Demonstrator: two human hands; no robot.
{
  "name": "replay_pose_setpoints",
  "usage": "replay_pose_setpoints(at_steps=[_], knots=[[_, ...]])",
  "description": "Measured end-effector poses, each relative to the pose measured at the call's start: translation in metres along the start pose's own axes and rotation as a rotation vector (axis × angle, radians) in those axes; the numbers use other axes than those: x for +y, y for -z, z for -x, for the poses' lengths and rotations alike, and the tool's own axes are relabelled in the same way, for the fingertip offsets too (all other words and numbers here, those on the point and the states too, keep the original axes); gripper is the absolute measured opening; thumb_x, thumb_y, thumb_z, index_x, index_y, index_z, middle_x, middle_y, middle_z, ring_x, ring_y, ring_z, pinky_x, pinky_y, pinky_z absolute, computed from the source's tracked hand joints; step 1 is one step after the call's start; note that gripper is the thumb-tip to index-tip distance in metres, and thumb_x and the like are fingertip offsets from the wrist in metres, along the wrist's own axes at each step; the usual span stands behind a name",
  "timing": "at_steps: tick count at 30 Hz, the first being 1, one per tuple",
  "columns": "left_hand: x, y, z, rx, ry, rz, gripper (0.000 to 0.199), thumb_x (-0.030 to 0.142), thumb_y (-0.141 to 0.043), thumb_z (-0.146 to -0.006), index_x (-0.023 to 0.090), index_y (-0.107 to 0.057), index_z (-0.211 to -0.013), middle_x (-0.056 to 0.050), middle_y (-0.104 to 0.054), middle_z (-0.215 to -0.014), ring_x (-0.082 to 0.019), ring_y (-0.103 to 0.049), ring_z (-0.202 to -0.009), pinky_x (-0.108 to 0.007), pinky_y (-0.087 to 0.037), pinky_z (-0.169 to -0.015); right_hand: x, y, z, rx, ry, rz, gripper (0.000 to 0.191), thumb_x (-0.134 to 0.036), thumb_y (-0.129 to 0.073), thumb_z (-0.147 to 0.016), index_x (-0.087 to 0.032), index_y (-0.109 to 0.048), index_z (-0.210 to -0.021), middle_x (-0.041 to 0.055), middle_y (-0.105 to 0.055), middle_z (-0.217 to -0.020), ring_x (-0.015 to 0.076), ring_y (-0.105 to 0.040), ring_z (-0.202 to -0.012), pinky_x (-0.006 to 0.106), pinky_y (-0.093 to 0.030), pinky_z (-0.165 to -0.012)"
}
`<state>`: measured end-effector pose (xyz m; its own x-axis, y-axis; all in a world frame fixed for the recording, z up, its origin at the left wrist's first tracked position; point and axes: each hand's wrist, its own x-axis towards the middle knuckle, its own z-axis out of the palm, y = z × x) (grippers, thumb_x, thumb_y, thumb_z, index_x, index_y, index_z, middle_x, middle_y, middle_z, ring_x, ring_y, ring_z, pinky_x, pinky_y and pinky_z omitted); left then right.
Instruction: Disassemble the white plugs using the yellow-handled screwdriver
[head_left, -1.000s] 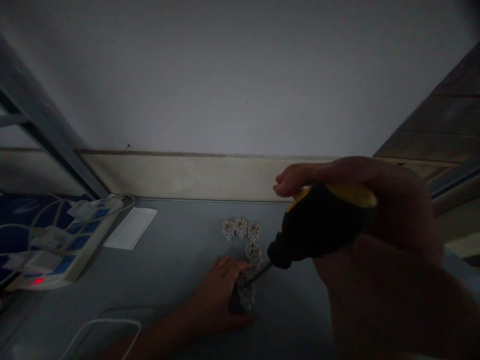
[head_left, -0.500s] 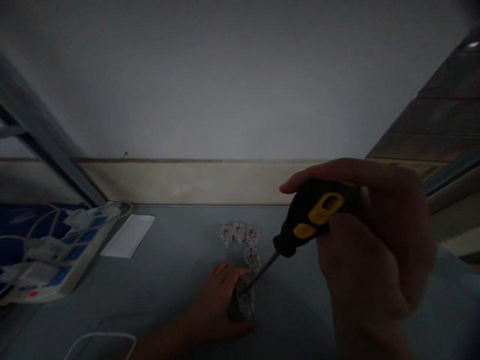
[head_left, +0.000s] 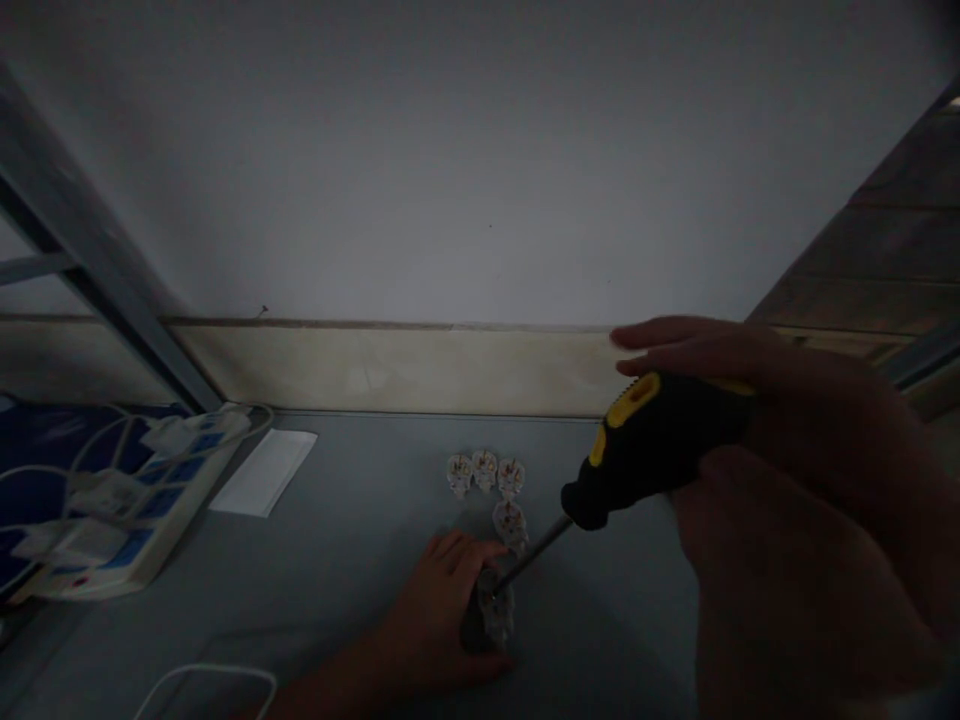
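- Plug [head_left: 501,618]: low in the middle of the view, over the grey table [head_left: 360,500], just nearer the person than a fourth plug [head_left: 511,525]. Whether it rests on the table or is slightly raised, I cannot tell.
- Left hand [head_left: 439,605]: curled round the plug from the left, fingers at its far end and thumb at its near end, pinching it between them. A dark patch lies between palm and plug; too dim to tell what it is.
- Right hand [head_left: 795,500]: wrapped about the back of the screwdriver [head_left: 660,440], thumb against the handle, two fingers reaching forward above it. The shaft slants down to the plug's face, its tip apparently touching there.
- Handling: the plug is probably light and stiff, with a clear, smooth case that could slip or turn under the driver. Thin plastic may crack if squeezed or levered hard.
- Hold: the two ends look best, as the left hand has them, keeping the face bare for the tip. The thick handle should give firm purchase.
- Nearby: a row of three plugs [head_left: 484,470] stands beyond the fourth, with similar clear cases and metal parts.
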<state>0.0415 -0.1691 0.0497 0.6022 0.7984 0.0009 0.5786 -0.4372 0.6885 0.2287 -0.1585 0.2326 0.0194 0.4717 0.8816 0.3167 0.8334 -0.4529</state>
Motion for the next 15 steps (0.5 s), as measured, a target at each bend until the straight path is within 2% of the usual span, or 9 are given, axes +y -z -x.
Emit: replay_pose_setpoints(at_steps=[2, 5, 7, 9, 12, 14, 15], knots=[[-0.0006, -0.0019, -0.0004, 0.002, 0.001, 0.003, 0.079, 0.031, -0.083, -0.057, 0.025, -0.047, -0.127, -0.006, -0.058, -0.123, -0.032, -0.053, -0.113, -0.049, -0.041, -0.101, 0.001, 0.0001, -0.0008, -0.014, 0.062, 0.01, 0.031, -0.022, -0.066, -0.081, -0.023, -0.069, -0.112, 0.0058, -0.062, -0.105, 0.0245, -0.056, -0.102, 0.039, -0.046, -0.078], [-0.0003, -0.0028, -0.0008, -0.002, 0.02, 0.016, 0.083, 0.034, -0.085, -0.056, 0.026, -0.046, -0.128, -0.008, -0.058, -0.124, -0.034, -0.052, -0.115, -0.051, -0.041, -0.102, 0.003, 0.0014, -0.0001, 0.003, 0.12, 0.087, 0.049, -0.015, -0.078, -0.071, -0.027, -0.068, -0.117, 0.0027, -0.062, -0.094, 0.0209, -0.056, -0.088, 0.035, -0.045, -0.067], [0.0005, -0.0017, -0.0005, -0.002, 0.024, 0.025, 0.081, 0.034, -0.085, -0.057, 0.027, -0.047, -0.128, -0.007, -0.058, -0.125, -0.034, -0.052, -0.116, -0.051, -0.041, -0.102, 0.0015, 0.0026, 0.0017, 0.012, 0.048, 0.085, 0.044, -0.014, -0.071, -0.076, -0.027, -0.067, -0.118, 0.0037, -0.063, -0.097, 0.0201, -0.057, -0.081, 0.036, -0.045, -0.061], [0.0012, 0.0001, 0.0001, 0.001, 0.012, 0.031, 0.076, 0.032, -0.083, -0.06, 0.027, -0.048, -0.127, -0.007, -0.058, -0.124, -0.032, -0.052, -0.115, -0.049, -0.042, -0.102, -0.002, 0.0029, 0.0033, 0.032, -0.044, 0.022, 0.036, -0.015, -0.062, -0.081, -0.025, -0.067, -0.116, 0.0062, -0.065, -0.101, 0.0226, -0.061, -0.082, 0.038, -0.047, -0.061], [0.0017, 0.0022, 0.0007, 0.0, -0.004, 0.031, 0.075, 0.03, -0.081, -0.063, 0.025, -0.046, -0.13, -0.007, -0.057, -0.126, -0.031, -0.052, -0.117, -0.048, -0.041, -0.102, -0.005, 0.0014, 0.0029, 0.042, -0.119, -0.064, 0.029, -0.015, -0.056, -0.083, -0.023, -0.066, -0.109, 0.0082, -0.065, -0.107, 0.0291, -0.062, -0.1, 0.048, -0.051, -0.081], [0.0018, 0.0026, 0.0007, -0.004, -0.002, 0.022, 0.077, 0.031, -0.081, -0.064, 0.024, -0.045, -0.132, -0.007, -0.057, -0.127, -0.032, -0.051, -0.118, -0.048, -0.04, -0.104, -0.002, 0.0001, 0.0011, 0.031, -0.081, -0.067, 0.028, -0.016, -0.059, -0.081, -0.024, -0.066, -0.107, 0.008, -0.061, -0.111, 0.0304, -0.058, -0.111, 0.052, -0.048, -0.093], [0.0018, 0.0024, 0.0007, -0.007, 0.003, 0.015, 0.078, 0.032, -0.082, -0.063, 0.024, -0.045, -0.132, -0.007, -0.057, -0.128, -0.032, -0.052, -0.118, -0.049, -0.04, -0.104, 0.0009, -0.0003, 0.0003, 0.032, -0.032, -0.047, 0.031, -0.016, -0.064, -0.078, -0.025, -0.066, -0.108, 0.0073, -0.059, -0.111, 0.0298, -0.056, -0.112, 0.05, -0.048, -0.094]])
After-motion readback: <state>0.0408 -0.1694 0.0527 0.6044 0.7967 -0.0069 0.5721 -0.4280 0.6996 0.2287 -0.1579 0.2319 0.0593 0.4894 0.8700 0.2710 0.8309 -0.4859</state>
